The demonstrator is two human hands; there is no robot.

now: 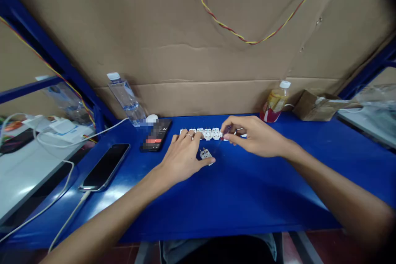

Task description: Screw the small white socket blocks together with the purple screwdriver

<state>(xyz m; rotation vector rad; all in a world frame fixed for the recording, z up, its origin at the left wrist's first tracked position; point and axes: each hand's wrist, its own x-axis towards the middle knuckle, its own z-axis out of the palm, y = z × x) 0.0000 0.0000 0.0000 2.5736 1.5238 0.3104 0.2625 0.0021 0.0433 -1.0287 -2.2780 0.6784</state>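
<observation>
Several small white plug adapters with metal pins (208, 134) stand in a row on the blue table. One loose white plug adapter (205, 154) lies in front of that row, pins pointing up and to the left. My left hand (182, 154) spreads over the left part of the row, fingertips resting at the adapters; its thumb touches the loose adapter's lower edge. Pinched in my right hand (255, 136) is a small screwdriver (229, 128) with a see-through purplish handle, its thin tip angled down left. The fingers cover part of it and the row's right end.
Two phones (105, 168) lie on the left, one plugged into a white cable (69, 219). A water bottle (126, 99), a drink bottle (274, 103) and a cardboard box (318, 106) stand along the back by the cardboard wall (185, 62). The blue table (241, 198) has a front edge near me.
</observation>
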